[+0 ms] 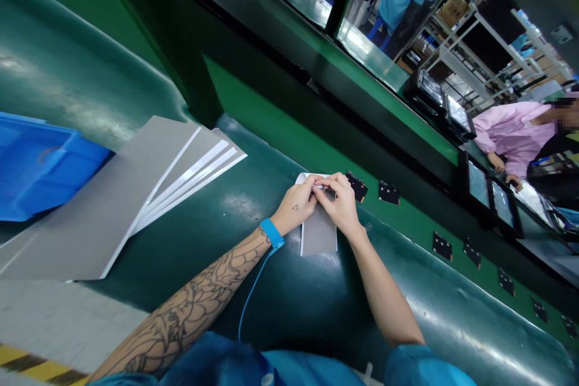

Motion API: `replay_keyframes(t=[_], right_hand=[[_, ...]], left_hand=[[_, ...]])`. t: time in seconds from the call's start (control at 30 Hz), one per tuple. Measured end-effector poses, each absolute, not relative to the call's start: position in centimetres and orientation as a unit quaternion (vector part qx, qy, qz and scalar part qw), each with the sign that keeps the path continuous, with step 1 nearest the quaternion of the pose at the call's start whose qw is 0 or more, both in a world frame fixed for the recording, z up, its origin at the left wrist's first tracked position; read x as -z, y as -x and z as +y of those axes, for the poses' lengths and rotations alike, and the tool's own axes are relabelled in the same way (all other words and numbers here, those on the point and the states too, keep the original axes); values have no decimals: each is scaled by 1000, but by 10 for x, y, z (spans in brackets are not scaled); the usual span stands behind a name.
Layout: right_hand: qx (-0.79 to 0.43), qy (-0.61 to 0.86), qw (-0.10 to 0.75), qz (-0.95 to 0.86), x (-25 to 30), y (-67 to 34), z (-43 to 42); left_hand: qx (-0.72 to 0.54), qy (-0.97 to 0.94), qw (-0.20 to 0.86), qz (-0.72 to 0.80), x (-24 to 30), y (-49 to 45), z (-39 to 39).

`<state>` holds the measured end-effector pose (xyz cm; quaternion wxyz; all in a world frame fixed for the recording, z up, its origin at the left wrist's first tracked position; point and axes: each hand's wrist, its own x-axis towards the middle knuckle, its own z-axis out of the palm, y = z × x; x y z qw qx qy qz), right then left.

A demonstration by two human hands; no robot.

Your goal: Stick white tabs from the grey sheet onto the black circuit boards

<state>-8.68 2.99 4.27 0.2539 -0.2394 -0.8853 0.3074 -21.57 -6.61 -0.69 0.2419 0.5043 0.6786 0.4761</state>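
My left hand and my right hand meet over a small grey-and-white card lying on the dark green mat. Both hands have fingers curled and pinched together at the card's far end, around a small dark part I cannot make out. A blue wrist strap with a thin blue cord runs from my left wrist toward my body.
A fanned stack of large grey boards lies to the left, next to a blue bin. Small black parts ride the green conveyor. Screens pass further along. A person in pink sits far right; another in blue stands behind.
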Motion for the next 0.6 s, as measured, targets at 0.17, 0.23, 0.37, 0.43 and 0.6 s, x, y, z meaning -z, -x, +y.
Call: replay_keyframes(t=[0.17, 0.23, 0.37, 0.43, 0.6], right_hand=[[-291, 245, 256, -889, -42, 88, 26], [-295, 242, 255, -889, -41, 88, 26], [-302, 245, 259, -884, -39, 88, 25], [-306, 249, 266, -880, -37, 87, 24], [-289, 236, 262, -890, -37, 87, 24]], left_hand=[[-485, -506, 237, 673, 4, 216, -67], [-487, -504, 239, 672, 4, 216, -67], [-494, -503, 241, 667, 5, 216, -66], [-496, -503, 241, 665, 5, 216, -66], [-492, -496, 242, 674, 5, 216, -67]])
